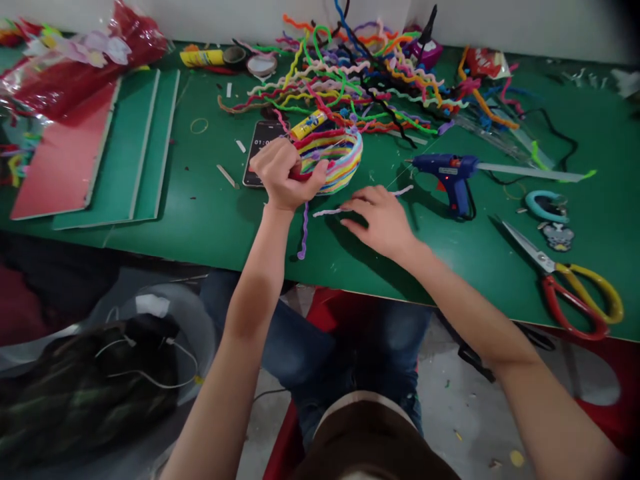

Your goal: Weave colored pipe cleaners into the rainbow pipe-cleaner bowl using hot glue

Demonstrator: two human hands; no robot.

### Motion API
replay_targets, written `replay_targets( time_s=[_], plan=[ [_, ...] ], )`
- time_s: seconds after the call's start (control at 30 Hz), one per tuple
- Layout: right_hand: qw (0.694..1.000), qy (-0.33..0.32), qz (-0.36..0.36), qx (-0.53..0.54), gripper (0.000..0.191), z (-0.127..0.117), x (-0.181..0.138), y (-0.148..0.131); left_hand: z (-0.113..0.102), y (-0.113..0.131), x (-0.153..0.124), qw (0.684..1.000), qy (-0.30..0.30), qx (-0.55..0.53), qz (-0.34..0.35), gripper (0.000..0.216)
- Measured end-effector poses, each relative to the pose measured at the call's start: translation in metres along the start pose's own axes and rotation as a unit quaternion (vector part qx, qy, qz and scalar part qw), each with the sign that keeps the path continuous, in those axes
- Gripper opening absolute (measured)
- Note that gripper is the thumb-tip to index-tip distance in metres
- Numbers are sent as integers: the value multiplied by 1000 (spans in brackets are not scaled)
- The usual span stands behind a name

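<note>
My left hand [283,172] is closed on the rim of a small basket [345,170] built from striped, multicoloured pipe cleaners, tilted with its opening partly toward me. A purple pipe cleaner [304,233] sticks out below that hand toward the table's front edge. Just right of the basket, my right hand [377,217] reaches over a pale lilac pipe cleaner [327,213]. Its fingers touch that piece while the thumb stays apart from them; the middle of the piece is hidden under the hand. A blue glue gun [450,175] with a glue stick lies to the right.
Loose pipe cleaners [345,73] are heaped along the back. A phone [254,157] lies behind my left hand, near a yellow tube [309,125]. Scissors [550,263] rest at the right front edge. Green boards [127,150] and a red board [65,163] are at left.
</note>
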State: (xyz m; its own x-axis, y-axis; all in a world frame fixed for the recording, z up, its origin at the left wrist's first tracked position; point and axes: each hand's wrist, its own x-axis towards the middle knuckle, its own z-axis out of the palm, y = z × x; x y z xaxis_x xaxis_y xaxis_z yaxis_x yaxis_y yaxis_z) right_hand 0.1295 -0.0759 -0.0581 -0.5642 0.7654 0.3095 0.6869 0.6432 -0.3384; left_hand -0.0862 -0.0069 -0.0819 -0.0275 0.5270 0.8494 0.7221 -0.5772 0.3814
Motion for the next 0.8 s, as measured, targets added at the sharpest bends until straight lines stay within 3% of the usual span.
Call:
replay_targets(
  time_s=[0.1, 0.23, 0.4, 0.53, 0.7, 0.8],
  plan=[
    [997, -27, -73, 19, 24, 21, 22, 5, -1, 4, 3, 1000, 12, 1, 19, 48],
    [990, -5, -132, 56, 32, 5, 15, -5, -6, 19, 12, 996, 59, 5, 69, 56],
    [989, 137, 16, 52, 28, -37, -2, -9, -15, 38, 17, 999, -16, -21, 19, 56],
    [978, 176, 109, 27, 31, -51, -1, 0, -20, 43, 21, 994, -41, -102, 3, 60],
    [975, 183, 124, 29, 29, -52, 1, -2, -17, 40, 20, 986, -129, -98, -47, 62],
    [968, 214, 108, 70, 26, -47, 1, -3, -15, 40, 19, 979, -117, -164, -33, 61]
  ],
)
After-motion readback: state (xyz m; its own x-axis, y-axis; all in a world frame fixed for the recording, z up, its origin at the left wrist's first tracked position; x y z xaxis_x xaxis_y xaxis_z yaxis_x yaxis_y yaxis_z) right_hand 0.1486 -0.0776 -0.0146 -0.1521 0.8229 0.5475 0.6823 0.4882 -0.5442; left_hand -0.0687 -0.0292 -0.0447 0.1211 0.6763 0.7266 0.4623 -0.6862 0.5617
